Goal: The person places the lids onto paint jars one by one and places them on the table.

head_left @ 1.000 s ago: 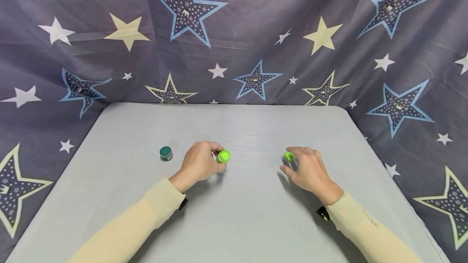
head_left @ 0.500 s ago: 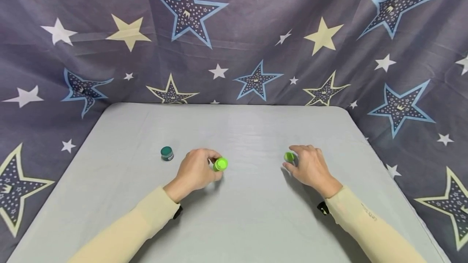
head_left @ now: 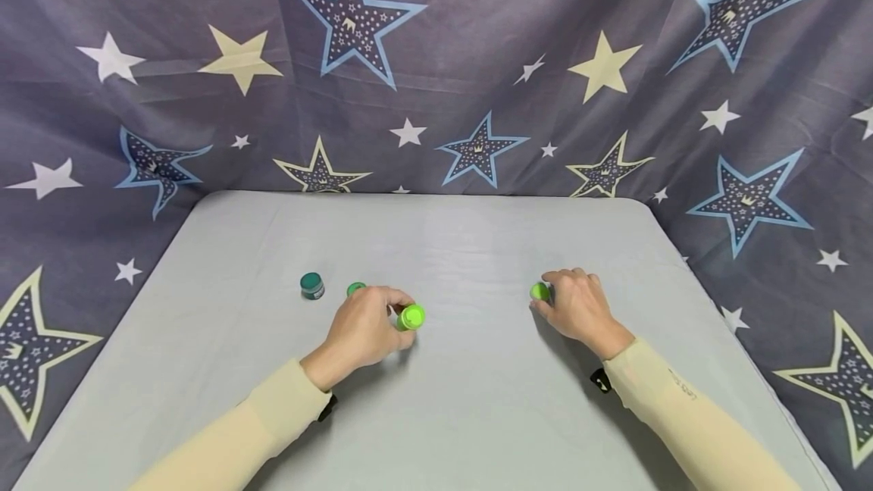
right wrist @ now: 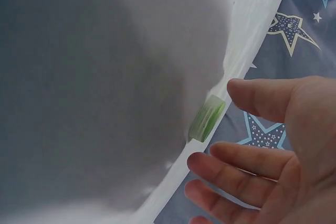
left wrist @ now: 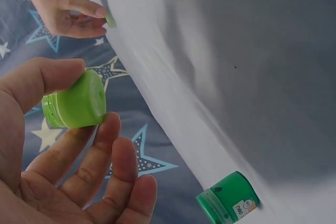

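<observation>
My left hand [head_left: 364, 328] pinches a small lime-green jar [head_left: 411, 317] between thumb and fingers, holding it raised over the table. In the left wrist view the jar [left wrist: 79, 100] has a clear ribbed rim; the remaining fingers are loosely spread. Over to the right, my right hand [head_left: 580, 305] stands with thumb and fingers parted around a small light-green cap-like piece [head_left: 539, 292] on the table. The right wrist view shows a gap between the fingertips and that piece [right wrist: 207, 119]. Partly hidden behind my left hand is a green jar [head_left: 356, 288].
A dark teal jar [head_left: 311, 286] stands on the white-covered table [head_left: 464, 400] at the left. Behind the table's far edge hangs a grey star-patterned cloth [head_left: 436, 82].
My left hand has come nearer the front with the lime jar, uncovering part of the green jar behind it. My right thumb and fingers have shifted slightly around the light-green piece.
</observation>
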`<state>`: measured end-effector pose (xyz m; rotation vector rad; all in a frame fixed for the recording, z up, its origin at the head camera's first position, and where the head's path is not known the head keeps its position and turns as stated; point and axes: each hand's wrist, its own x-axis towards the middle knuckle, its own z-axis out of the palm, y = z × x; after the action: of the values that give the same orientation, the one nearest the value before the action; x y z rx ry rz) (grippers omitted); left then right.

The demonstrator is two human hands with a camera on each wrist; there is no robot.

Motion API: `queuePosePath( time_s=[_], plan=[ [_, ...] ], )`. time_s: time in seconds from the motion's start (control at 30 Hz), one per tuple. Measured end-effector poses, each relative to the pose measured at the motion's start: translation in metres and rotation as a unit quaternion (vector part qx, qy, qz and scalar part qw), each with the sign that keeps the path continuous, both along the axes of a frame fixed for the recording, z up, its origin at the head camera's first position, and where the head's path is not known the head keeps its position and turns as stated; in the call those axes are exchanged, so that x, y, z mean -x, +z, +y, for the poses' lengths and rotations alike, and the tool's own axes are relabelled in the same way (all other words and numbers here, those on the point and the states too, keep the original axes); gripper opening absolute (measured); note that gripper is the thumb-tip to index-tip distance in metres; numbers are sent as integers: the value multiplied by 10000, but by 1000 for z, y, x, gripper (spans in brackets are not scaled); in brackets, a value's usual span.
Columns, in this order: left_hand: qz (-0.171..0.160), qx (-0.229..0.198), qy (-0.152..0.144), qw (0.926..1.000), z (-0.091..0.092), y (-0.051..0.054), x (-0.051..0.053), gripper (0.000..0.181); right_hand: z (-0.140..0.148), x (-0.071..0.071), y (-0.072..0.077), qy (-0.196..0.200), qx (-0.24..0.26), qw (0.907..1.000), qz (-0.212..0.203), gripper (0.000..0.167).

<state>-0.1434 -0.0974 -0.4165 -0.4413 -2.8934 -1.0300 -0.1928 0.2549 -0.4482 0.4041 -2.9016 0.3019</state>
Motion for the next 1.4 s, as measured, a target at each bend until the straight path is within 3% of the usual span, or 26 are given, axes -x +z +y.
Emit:
queuePosePath(
  time_s=[0.4,0.73,1.17,1.4],
  plan=[
    [-18,28,44,10000,-3,-2,-2,29,-2,5,-2,-2,-137,9998,-160,38],
    [129,47,-81,9999,-5,-6,-6,27,-2,5,-4,25,-96,9999,-71,12],
    [-34,-184,-109,9998,-6,-9,-8,27,-9,0,1,42,54,10000,72,31],
    [-23,-219,-53,9997,-7,-11,-10,28,-17,-7,8,141,201,9995,178,33]
  ],
)
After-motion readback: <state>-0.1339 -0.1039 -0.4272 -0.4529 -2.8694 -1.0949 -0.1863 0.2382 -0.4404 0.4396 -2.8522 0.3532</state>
